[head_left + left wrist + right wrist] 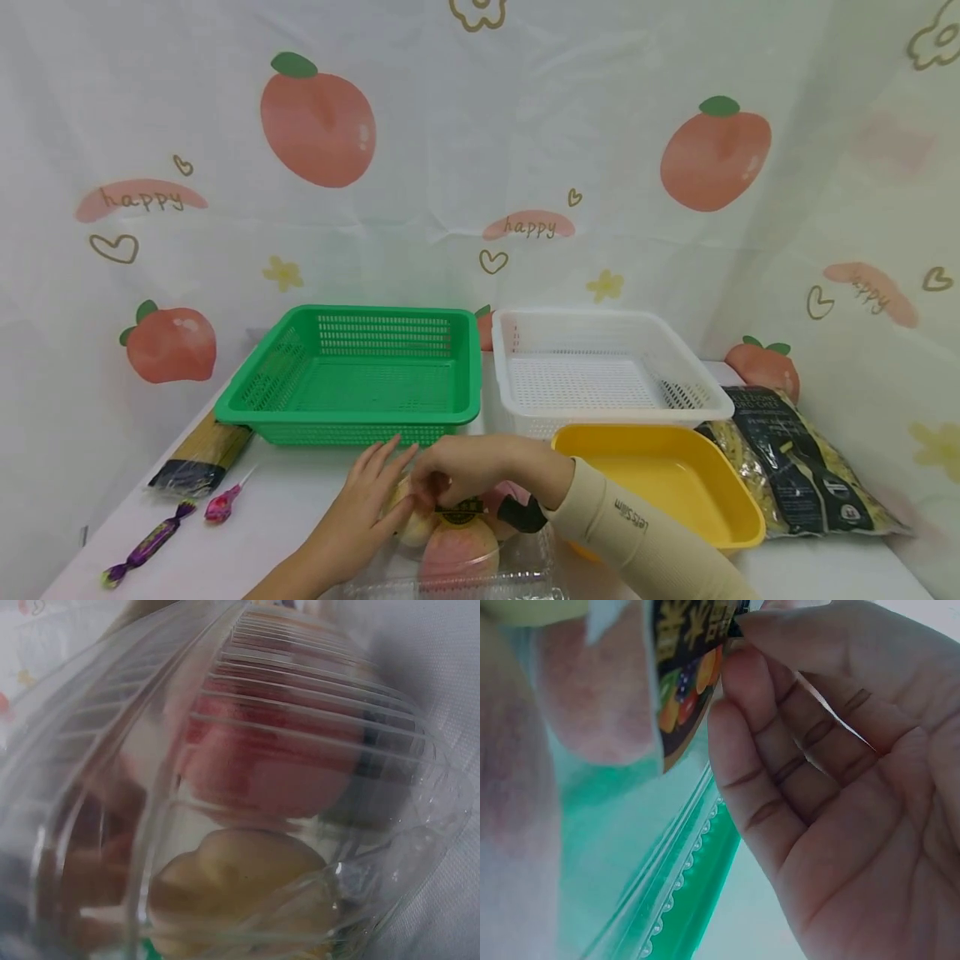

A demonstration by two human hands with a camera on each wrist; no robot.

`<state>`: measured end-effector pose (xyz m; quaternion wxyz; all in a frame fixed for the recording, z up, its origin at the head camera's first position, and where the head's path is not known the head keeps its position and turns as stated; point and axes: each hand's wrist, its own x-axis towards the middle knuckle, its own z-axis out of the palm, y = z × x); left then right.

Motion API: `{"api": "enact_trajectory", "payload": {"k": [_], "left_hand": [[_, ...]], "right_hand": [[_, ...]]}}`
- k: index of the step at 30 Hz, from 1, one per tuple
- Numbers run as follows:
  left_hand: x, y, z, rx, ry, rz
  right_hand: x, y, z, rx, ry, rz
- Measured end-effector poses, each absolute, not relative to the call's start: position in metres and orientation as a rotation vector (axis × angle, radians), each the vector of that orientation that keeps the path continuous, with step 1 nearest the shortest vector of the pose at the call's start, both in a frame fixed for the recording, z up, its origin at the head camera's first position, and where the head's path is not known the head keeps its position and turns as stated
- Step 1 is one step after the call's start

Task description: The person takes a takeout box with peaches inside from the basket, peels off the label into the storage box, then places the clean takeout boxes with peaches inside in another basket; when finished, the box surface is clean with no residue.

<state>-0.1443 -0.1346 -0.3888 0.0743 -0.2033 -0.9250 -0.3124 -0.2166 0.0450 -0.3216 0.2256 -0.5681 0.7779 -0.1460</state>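
A clear plastic clamshell box (pixel 528 575) of peaches (pixel 459 552) lies at the table's front. Through its ribbed wall in the left wrist view show a red peach (pixel 277 765) and a yellowish one (pixel 244 874). My right hand (pixel 468 465) reaches across it from the right. In the right wrist view, the thumb and fingers pinch the edge of a dark label (pixel 681 690) with fruit pictures and gold lettering. At the box's left side rests my left hand (pixel 366 510), fingers extended and spread. Where its fingertips touch is partly hidden.
Behind the box stand a green basket (pixel 352 417) and a white basket (pixel 615 412). A yellow basin (pixel 660 492) and a pasta bag (pixel 810 475) are on the right. To the left lie a spaghetti pack (pixel 202 454), a lollipop (pixel 222 505) and a purple-wrapped candy (pixel 153 542).
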Motion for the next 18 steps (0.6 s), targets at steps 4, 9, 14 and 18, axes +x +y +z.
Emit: {"api": "enact_trajectory", "payload": {"k": [4,9,14,18], "left_hand": [[-0.1449,-0.1341,-0.3888,-0.608,-2.799,-0.938],[-0.1439,-0.1331,-0.3873,-0.604,-2.815,-0.936],[-0.1425,-0.1335,-0.3877,-0.592,-2.823,-0.912],[-0.1452,-0.1337,-0.3880,-0.602,-2.807,-0.875]], "right_hand": [[-0.2184,0.0460,-0.3230,-1.534,2.115,-0.426],[-0.2194,0.0461,-0.3217,-1.523,2.131,-0.404],[-0.2178,0.0454,-0.3185,-1.471,2.139,-0.408],[-0.2197,0.0459,-0.3158,-1.443,2.157,-0.399]]}}
